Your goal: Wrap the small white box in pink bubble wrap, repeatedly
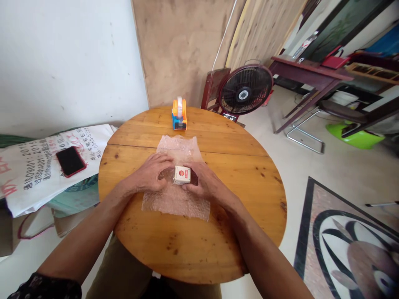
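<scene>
A small white box (182, 175) with red print is over a sheet of bubble wrap (177, 203) on the round wooden table (249, 166). My right hand (207, 182) curls around the box's right side, thumb at its near edge and fingers at its far edge. To the left of the box, my left hand (152, 172) rests on the bubble wrap, fingers curved and apart from the thumb, with nothing between them. Past the wrap's far edge stands an orange and blue tape dispenser (179, 114).
A phone (71, 161) lies on a white printed sack (31, 166) left of the table. Behind the table are a fan (245, 93) and a wooden chair (213, 89). A dark red table (314, 72) stands farther right, near a green basin (355, 135).
</scene>
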`<state>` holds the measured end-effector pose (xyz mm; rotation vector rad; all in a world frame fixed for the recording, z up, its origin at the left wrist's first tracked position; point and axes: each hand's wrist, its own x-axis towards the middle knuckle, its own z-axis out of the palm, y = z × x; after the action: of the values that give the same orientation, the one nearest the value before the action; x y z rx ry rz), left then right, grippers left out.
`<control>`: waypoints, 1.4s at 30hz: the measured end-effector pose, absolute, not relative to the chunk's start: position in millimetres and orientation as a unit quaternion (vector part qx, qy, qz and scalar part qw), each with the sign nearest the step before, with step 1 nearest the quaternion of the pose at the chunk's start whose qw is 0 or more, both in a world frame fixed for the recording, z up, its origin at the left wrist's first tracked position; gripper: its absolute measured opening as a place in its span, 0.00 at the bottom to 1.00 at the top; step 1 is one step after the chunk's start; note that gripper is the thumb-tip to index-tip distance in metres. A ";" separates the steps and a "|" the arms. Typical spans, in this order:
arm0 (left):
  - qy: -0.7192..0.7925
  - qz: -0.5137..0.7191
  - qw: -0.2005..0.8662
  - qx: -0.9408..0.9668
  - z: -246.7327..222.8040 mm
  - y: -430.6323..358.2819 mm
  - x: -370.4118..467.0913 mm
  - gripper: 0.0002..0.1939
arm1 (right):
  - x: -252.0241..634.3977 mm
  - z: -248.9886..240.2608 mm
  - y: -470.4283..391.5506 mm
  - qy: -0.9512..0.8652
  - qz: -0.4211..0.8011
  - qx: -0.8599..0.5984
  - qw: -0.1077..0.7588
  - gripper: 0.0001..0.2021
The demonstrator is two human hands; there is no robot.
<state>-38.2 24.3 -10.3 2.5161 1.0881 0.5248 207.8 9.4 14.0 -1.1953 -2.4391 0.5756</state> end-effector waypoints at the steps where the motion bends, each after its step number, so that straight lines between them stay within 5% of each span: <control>1: 0.382 0.187 0.178 0.887 -10.0 24.5 -38.6 0.31 | 208.2 15.1 9.3 -0.864 0.208 -0.421 0.182 0.28; 9: 0.404 0.210 0.103 0.884 45.2 -16.3 -43.8 0.15 | 209.9 22.3 5.0 -0.849 0.257 -0.420 0.191 0.27; 12: 0.384 0.163 0.107 0.903 58.2 -48.7 -37.0 0.17 | 211.2 21.2 5.0 -0.855 0.263 -0.401 0.200 0.29; 15: 0.384 0.149 0.065 0.909 45.6 -72.4 -27.4 0.24 | 211.6 20.8 5.3 -0.856 0.262 -0.393 0.209 0.29; 26: 0.392 0.243 -0.038 0.886 13.9 -67.2 -4.8 0.07 | 209.0 14.5 5.0 -0.841 0.259 -0.410 0.238 0.24; 36: 0.412 0.358 0.066 0.835 20.2 -43.2 -2.8 0.04 | 205.8 21.2 3.9 -0.824 0.263 -0.444 0.232 0.21; 42: 0.421 0.381 0.112 0.816 19.3 -31.0 1.9 0.05 | 216.7 23.8 8.0 -0.796 0.365 -0.409 0.256 0.24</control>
<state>1.9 -31.0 19.3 2.3943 1.2347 1.1181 216.7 8.0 23.8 -1.1099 -2.1611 0.9902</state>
